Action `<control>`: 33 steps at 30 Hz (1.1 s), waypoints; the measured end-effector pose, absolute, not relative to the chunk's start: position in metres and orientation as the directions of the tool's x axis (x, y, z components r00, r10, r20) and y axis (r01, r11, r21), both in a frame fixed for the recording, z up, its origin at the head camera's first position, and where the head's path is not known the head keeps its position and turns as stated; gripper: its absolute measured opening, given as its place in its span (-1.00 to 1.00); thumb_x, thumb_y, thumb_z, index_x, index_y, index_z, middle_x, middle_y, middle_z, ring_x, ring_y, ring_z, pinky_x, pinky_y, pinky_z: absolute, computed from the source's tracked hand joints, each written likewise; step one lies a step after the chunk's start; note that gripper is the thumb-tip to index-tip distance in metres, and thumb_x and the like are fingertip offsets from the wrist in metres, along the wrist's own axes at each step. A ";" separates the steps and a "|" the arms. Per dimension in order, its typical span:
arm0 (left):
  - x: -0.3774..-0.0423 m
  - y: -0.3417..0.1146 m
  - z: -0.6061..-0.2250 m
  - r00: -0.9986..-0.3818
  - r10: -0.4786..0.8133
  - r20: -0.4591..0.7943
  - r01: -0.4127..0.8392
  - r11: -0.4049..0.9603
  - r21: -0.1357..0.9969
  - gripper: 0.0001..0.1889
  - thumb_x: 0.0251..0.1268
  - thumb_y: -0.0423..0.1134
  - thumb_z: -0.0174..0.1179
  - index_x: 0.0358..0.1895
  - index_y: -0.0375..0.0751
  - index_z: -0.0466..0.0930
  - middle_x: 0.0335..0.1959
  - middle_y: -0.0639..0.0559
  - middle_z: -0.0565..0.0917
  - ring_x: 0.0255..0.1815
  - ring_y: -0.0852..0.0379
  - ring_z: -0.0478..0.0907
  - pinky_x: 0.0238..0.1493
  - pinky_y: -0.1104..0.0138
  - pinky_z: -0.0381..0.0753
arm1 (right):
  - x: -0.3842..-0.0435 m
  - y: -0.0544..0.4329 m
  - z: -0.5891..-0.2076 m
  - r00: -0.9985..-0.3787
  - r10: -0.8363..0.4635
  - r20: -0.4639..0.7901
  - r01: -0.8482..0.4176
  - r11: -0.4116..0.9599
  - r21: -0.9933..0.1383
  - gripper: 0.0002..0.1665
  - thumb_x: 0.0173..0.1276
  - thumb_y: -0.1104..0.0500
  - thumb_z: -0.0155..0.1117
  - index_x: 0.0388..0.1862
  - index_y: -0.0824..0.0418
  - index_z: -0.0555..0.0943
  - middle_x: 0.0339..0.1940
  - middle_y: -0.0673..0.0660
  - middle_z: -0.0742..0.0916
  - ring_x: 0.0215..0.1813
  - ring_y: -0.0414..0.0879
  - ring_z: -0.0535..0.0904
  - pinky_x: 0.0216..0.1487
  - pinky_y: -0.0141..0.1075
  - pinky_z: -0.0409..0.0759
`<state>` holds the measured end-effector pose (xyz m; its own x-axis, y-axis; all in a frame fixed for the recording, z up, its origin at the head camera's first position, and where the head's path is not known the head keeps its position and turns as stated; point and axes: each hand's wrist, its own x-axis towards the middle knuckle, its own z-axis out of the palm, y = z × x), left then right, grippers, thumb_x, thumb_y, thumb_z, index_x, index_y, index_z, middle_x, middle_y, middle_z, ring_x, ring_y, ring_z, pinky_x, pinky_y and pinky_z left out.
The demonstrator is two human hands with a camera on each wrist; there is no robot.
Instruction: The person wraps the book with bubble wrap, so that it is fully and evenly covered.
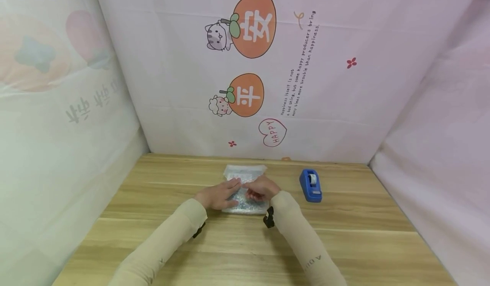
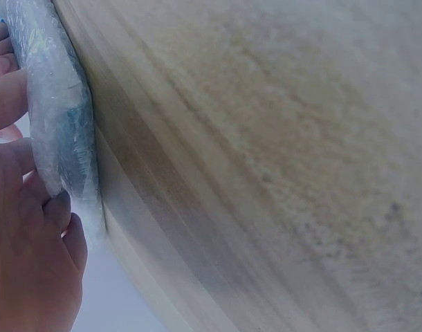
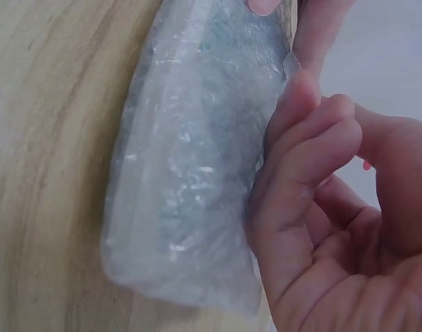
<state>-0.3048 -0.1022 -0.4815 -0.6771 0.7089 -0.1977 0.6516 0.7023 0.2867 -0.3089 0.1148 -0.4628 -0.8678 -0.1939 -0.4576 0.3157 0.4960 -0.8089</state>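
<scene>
A flat bubble-wrapped package lies on the wooden table, bluish through its clear layers. My left hand rests on its left side with fingers extended; in the left wrist view, the left hand lies along the package. On the package's right half is my right hand, its lower fingers curled and one digit pointing toward the left fingertips. In the right wrist view, a small piece of clear tape with a jagged end sticks out at the right hand's fingertip, beside the wrap.
A blue tape dispenser with a roll in it stands on the table to the right of the package. Printed cloth hangs behind the table and along both sides. Each wrist carries a small black camera mount.
</scene>
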 end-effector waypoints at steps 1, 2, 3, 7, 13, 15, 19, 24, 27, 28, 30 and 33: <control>-0.305 -0.102 -0.482 -0.678 0.708 -0.196 0.651 0.703 0.288 -0.22 0.70 0.12 -0.05 0.73 -0.22 -0.03 0.79 -0.14 -0.05 0.81 -0.13 -0.09 0.75 -0.04 0.10 | -0.309 0.114 -0.463 -0.869 -0.188 -0.457 0.317 0.498 -0.807 -0.56 0.56 0.05 0.29 -0.52 0.26 0.72 -0.68 -0.04 0.66 -0.66 -0.37 0.39 -0.58 -0.57 0.38; -0.305 -0.102 -0.482 -0.679 0.708 -0.195 0.651 0.703 0.287 -0.22 0.70 0.12 -0.04 0.73 -0.21 -0.03 0.79 -0.14 -0.05 0.81 -0.13 -0.09 0.75 -0.04 0.11 | -0.309 0.113 -0.463 -0.873 -0.181 -0.454 0.315 0.502 -0.805 -0.55 0.55 0.06 0.30 -0.56 0.23 0.70 -0.69 -0.05 0.65 -0.67 -0.37 0.39 -0.59 -0.58 0.38; -0.305 -0.102 -0.481 -0.679 0.708 -0.197 0.651 0.704 0.285 -0.22 0.70 0.12 -0.05 0.74 -0.21 -0.04 0.79 -0.13 -0.06 0.81 -0.13 -0.09 0.75 -0.04 0.11 | -0.310 0.113 -0.464 -0.876 -0.173 -0.451 0.313 0.506 -0.803 -0.53 0.54 0.06 0.31 -0.60 0.21 0.69 -0.71 -0.06 0.64 -0.68 -0.37 0.38 -0.60 -0.58 0.38; -0.303 -0.103 -0.481 -0.677 0.708 -0.200 0.652 0.704 0.284 -0.22 0.71 0.13 -0.07 0.74 -0.21 -0.05 0.80 -0.13 -0.07 0.81 -0.12 -0.10 0.76 -0.03 0.10 | -0.311 0.110 -0.466 -0.884 -0.150 -0.442 0.310 0.520 -0.796 -0.49 0.53 0.06 0.35 -0.69 0.17 0.66 -0.74 -0.07 0.63 -0.71 -0.39 0.38 -0.62 -0.60 0.37; -0.304 -0.103 -0.481 -0.676 0.710 -0.197 0.656 0.702 0.278 -0.22 0.71 0.12 -0.07 0.73 -0.24 -0.05 0.79 -0.15 -0.08 0.81 -0.13 -0.10 0.76 -0.02 0.09 | -0.312 0.108 -0.467 -0.889 -0.121 -0.442 0.316 0.535 -0.784 -0.49 0.51 0.07 0.39 -0.70 0.16 0.66 -0.77 -0.07 0.64 -0.73 -0.39 0.39 -0.65 -0.60 0.36; -0.305 -0.103 -0.482 -0.675 0.711 -0.196 0.657 0.701 0.278 -0.21 0.71 0.12 -0.07 0.73 -0.25 -0.05 0.79 -0.16 -0.08 0.81 -0.14 -0.10 0.76 -0.02 0.09 | -0.313 0.107 -0.467 -0.884 -0.118 -0.453 0.328 0.534 -0.779 -0.49 0.52 0.08 0.39 -0.70 0.16 0.66 -0.77 -0.07 0.64 -0.74 -0.39 0.39 -0.65 -0.60 0.36; -0.307 -0.103 -0.483 -0.676 0.708 -0.205 0.656 0.705 0.270 -0.21 0.72 0.15 -0.10 0.74 -0.22 -0.07 0.80 -0.12 -0.10 0.81 -0.11 -0.13 0.77 -0.01 0.08 | -0.316 0.107 -0.466 -0.872 -0.122 -0.473 0.333 0.560 -0.759 -0.48 0.54 0.08 0.37 -0.70 0.14 0.65 -0.77 -0.08 0.64 -0.75 -0.41 0.39 -0.67 -0.62 0.36; -0.307 -0.101 -0.484 -0.676 0.708 -0.205 0.654 0.705 0.275 -0.21 0.71 0.15 -0.09 0.74 -0.22 -0.06 0.80 -0.12 -0.10 0.81 -0.10 -0.13 0.77 -0.01 0.07 | -0.321 0.108 -0.466 -0.874 -0.091 -0.477 0.308 0.655 -0.690 -0.44 0.54 0.02 0.38 -0.73 0.13 0.67 -0.79 -0.09 0.62 -0.76 -0.40 0.36 -0.69 -0.59 0.33; -0.306 -0.101 -0.482 -0.669 0.716 -0.200 0.661 0.696 0.279 -0.22 0.71 0.11 -0.08 0.73 -0.26 -0.04 0.79 -0.16 -0.08 0.81 -0.13 -0.11 0.77 -0.01 0.07 | -0.324 0.107 -0.467 -0.883 -0.045 -0.467 0.277 0.754 -0.596 -0.38 0.52 -0.06 0.39 -0.79 0.11 0.65 -0.83 -0.09 0.57 -0.76 -0.36 0.34 -0.68 -0.54 0.30; -0.306 -0.100 -0.482 -0.667 0.719 -0.198 0.664 0.693 0.281 -0.23 0.71 0.10 -0.07 0.72 -0.28 -0.03 0.79 -0.17 -0.07 0.81 -0.14 -0.10 0.76 -0.02 0.08 | -0.325 0.106 -0.467 -0.887 -0.034 -0.460 0.261 0.785 -0.561 -0.36 0.51 -0.09 0.39 -0.81 0.10 0.63 -0.84 -0.09 0.55 -0.76 -0.35 0.33 -0.67 -0.53 0.30; -0.305 -0.100 -0.481 -0.664 0.720 -0.200 0.666 0.692 0.280 -0.23 0.71 0.07 -0.06 0.72 -0.30 -0.04 0.79 -0.19 -0.07 0.80 -0.16 -0.10 0.77 -0.03 0.06 | -0.325 0.105 -0.467 -0.899 -0.029 -0.438 0.216 0.839 -0.499 -0.32 0.51 -0.12 0.38 -0.84 0.10 0.61 -0.86 -0.08 0.51 -0.75 -0.30 0.33 -0.65 -0.48 0.30; -0.305 -0.101 -0.481 -0.665 0.720 -0.196 0.664 0.691 0.287 -0.23 0.71 0.05 -0.04 0.71 -0.33 -0.02 0.78 -0.21 -0.06 0.80 -0.18 -0.09 0.76 -0.04 0.07 | -0.324 0.104 -0.468 -0.915 -0.027 -0.402 0.167 0.882 -0.440 -0.29 0.50 -0.16 0.38 -0.86 0.10 0.59 -0.86 -0.05 0.49 -0.72 -0.24 0.33 -0.60 -0.41 0.31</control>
